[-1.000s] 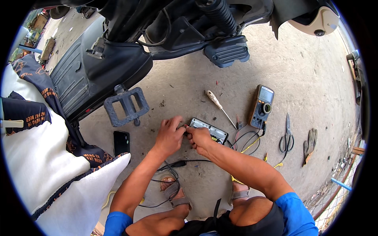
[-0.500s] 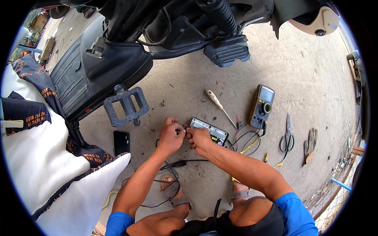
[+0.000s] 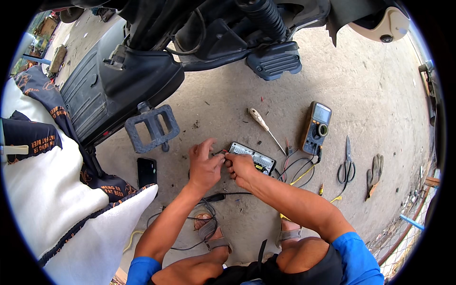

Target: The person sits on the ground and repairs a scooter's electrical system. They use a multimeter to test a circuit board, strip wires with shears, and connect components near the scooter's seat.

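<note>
My left hand (image 3: 204,166) has its fingers raised and apart, with its thumb close to a short red-and-black wire (image 3: 223,151). My right hand (image 3: 242,168) pinches that wire at the left end of a flat electronic unit (image 3: 254,153) in a dark case on the concrete. A white-handled screwdriver (image 3: 260,121) lies above the unit. An orange-and-black multimeter (image 3: 313,127) rests to the upper right, with leads and yellow wire (image 3: 301,176) curving near the unit. A black cable (image 3: 213,223) loops below my hands. My right fingertips are partly hidden.
A black scooter (image 3: 111,85) with a pedal (image 3: 152,129) fills the top and left. A white padded cover (image 3: 52,194), a phone (image 3: 146,172), scissors (image 3: 346,166), a glove (image 3: 374,178), a helmet (image 3: 382,26) and a wire fence (image 3: 403,237) surround the workspace.
My left hand's fingers have lifted and spread, compared with their more curled pose half a second earlier. My right hand stays in place at the unit's left end.
</note>
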Motion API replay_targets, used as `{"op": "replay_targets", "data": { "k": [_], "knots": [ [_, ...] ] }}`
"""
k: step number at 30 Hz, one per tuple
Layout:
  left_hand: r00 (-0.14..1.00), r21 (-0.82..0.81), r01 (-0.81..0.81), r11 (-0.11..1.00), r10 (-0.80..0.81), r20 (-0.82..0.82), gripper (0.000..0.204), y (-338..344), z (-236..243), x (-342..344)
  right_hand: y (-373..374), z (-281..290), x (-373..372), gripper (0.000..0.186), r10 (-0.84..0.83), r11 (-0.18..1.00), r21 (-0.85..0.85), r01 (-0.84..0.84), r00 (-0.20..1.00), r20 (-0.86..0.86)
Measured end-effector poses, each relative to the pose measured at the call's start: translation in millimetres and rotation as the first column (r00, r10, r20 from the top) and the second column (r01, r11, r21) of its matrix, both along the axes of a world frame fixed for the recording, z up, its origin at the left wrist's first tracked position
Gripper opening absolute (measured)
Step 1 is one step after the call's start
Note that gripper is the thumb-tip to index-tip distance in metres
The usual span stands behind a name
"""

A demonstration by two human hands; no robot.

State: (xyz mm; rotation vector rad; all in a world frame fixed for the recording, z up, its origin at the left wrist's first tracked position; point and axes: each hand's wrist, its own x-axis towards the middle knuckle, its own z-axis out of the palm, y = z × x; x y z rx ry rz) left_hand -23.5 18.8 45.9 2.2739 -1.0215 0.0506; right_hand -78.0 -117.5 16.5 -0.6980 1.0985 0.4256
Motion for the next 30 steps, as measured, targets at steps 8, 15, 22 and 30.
{"op": "replay_targets", "data": {
  "k": [8, 15, 22, 30],
  "knots": [
    [0.999, 0.189, 0.034, 0.981, -0.027, -0.039, 0.007, -2, -13, -3, 0, 5, -3, 0.021, 0.018, 1.000, 0.013, -0.018, 1.000, -0.002],
    [0.996, 0.255, 0.026, 0.966, -0.003, -0.092, 0.008, -10, -9, -1, -2, 27, -4, 0.018, 0.014, 0.999, 0.040, -0.014, 1.000, 0.000],
    [0.990, 0.247, 0.021, 0.969, 0.014, -0.139, 0.009, -11, -11, 0, 0, 29, -27, 0.015, 0.028, 0.999, 0.042, -0.030, 0.999, 0.041],
    [0.994, 0.195, -0.006, 0.981, 0.028, -0.107, 0.012, -3, -18, 1, 0, 23, -58, 0.017, 0.159, 0.979, -0.158, -0.132, 0.972, 0.173]
  ]
}}
